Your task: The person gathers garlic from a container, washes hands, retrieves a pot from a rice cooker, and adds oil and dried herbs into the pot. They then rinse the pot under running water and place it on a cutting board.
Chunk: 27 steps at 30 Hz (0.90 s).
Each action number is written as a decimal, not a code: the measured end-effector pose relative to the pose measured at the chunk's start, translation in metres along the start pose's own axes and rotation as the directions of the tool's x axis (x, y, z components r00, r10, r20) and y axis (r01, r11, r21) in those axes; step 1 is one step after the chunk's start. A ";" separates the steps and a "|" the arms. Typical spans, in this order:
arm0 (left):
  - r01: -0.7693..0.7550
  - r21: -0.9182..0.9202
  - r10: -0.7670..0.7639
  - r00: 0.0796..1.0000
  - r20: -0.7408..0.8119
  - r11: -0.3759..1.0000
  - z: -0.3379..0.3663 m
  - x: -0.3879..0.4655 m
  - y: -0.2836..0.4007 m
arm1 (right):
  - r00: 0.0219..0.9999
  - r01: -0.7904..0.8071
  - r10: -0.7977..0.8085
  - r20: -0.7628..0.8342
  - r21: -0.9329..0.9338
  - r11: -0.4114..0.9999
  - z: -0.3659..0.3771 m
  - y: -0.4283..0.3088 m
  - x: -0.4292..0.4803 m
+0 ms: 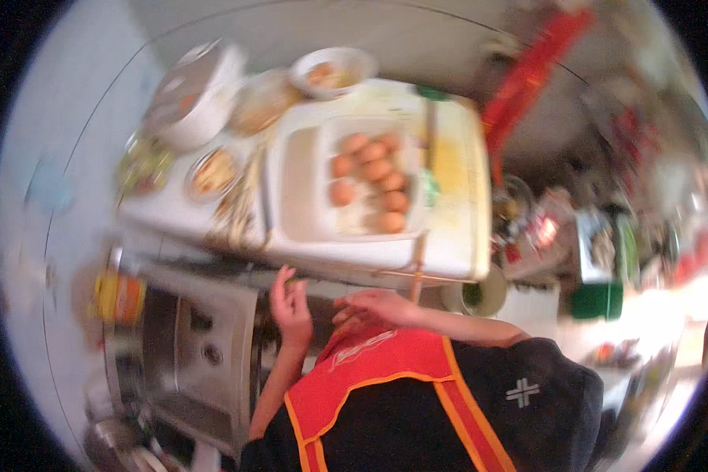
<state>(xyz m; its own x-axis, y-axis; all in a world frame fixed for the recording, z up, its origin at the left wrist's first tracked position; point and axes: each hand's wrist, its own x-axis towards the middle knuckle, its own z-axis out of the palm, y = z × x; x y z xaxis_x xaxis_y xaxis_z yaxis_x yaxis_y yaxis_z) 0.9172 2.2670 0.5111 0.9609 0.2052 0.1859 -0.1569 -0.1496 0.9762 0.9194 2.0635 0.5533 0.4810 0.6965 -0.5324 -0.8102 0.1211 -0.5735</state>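
Observation:
My left hand is raised between the sink and the white top, fingers spread and nothing visible in it. In front of my red apron is my right hand, its fingers pointing left and loosely parted, also with no object visible. Beyond both hands, a white plastic tray lies on the white top. Several brown eggs sit in its right-hand part. Motion blur softens the fingers and the smaller details.
To my left is a stainless-steel sink, with a yellow container beside it. A large white container, a bowl of pale food and a white bowl stand on the white top. At right are a pot and a green container.

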 end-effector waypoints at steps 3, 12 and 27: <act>0.020 -0.031 -0.018 0.997 0.077 0.999 0.018 0.020 0.012 | 0.981 0.144 -0.149 -0.124 -0.047 0.988 -0.016 0.018 -0.011; -0.007 -0.098 0.040 0.941 0.335 0.995 0.051 0.031 0.040 | 0.679 0.497 -0.386 -0.625 0.004 0.868 -0.004 0.087 -0.081; -0.173 0.086 0.154 0.970 0.188 0.981 0.067 0.012 0.098 | 0.834 0.484 -0.440 -0.334 0.059 0.873 -0.035 0.037 -0.112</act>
<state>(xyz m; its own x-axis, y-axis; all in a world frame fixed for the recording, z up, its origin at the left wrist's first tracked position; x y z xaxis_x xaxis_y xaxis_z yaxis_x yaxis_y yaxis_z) 0.9283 2.1897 0.6012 0.9508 -0.0061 0.3097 -0.3002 -0.2654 0.9162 0.8475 1.9646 0.5702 0.8691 0.2913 -0.3997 -0.4943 0.4844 -0.7218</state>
